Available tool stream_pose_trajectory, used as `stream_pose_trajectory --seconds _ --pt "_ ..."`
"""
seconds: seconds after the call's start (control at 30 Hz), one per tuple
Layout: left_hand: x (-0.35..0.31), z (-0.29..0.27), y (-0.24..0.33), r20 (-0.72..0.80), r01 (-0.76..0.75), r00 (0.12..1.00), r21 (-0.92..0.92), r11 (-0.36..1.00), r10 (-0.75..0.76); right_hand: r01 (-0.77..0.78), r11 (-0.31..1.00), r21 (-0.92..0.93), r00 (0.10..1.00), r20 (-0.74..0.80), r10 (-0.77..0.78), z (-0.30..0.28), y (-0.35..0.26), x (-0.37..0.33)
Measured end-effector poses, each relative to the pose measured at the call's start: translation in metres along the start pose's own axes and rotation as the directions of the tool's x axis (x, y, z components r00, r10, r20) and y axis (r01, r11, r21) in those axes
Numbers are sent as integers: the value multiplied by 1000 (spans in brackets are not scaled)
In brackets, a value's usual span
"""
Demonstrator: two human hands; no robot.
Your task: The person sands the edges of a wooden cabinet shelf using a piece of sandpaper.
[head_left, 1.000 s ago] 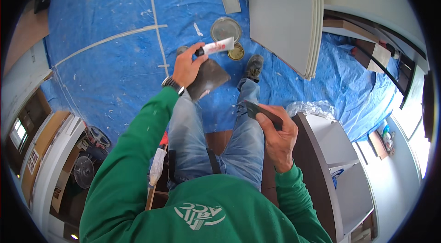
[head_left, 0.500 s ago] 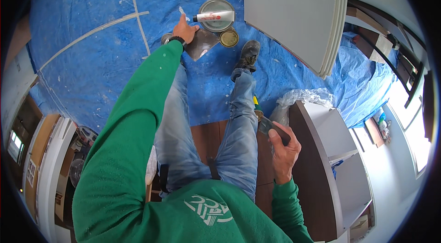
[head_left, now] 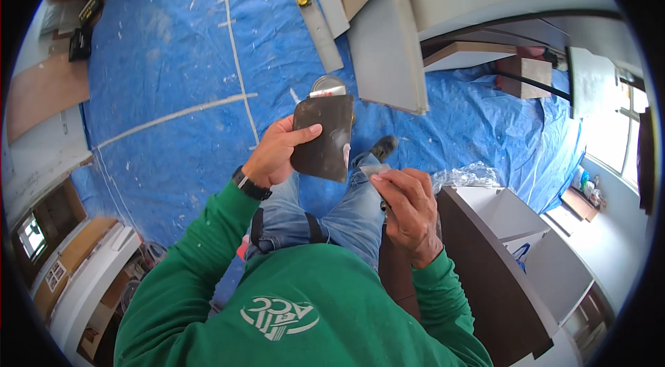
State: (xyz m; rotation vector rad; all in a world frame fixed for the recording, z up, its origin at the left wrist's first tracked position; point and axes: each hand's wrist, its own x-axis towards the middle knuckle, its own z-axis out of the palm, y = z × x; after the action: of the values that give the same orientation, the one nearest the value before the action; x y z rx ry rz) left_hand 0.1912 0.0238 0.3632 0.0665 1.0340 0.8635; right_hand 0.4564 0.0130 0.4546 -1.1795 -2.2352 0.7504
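Note:
My left hand [head_left: 276, 151] grips a thin dark flat plate [head_left: 320, 137] by its left edge, thumb on top, in front of my body. A pale pinkish patch [head_left: 346, 152] shows along the plate's right edge. My right hand [head_left: 410, 213] is closed round a putty knife [head_left: 373, 170]. Its metal blade points left toward the plate, a short gap away, and my fingers hide the handle. Beyond the plate, a round tin [head_left: 327, 81] on the floor carries a white tube [head_left: 327, 92], both partly covered by the plate.
Blue sheeting [head_left: 173, 69] with tape lines covers the floor. A long metal strip [head_left: 308, 13] bears a yellow tape measure [head_left: 303, 0]. Grey panels [head_left: 388, 48] stand at upper right. Close on my right is an open cabinet [head_left: 485, 263] with brown sides; clear plastic [head_left: 467, 175] lies beyond it.
My left hand has lifted the dark plate off the floor and brought it nearer my body. My right hand has moved the putty knife up and left toward it. The view has shifted.

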Motion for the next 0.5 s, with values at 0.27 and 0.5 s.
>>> stream_pose_trajectory --seconds 0.27,0.5 --pt "-76 181 8 131 -152 982 94 984 139 257 947 -192 959 -73 -275 -122 14 -36" --pt "-80 297 -46 190 -174 972 194 966 137 252 936 -244 943 -153 -294 -236 48 -107"
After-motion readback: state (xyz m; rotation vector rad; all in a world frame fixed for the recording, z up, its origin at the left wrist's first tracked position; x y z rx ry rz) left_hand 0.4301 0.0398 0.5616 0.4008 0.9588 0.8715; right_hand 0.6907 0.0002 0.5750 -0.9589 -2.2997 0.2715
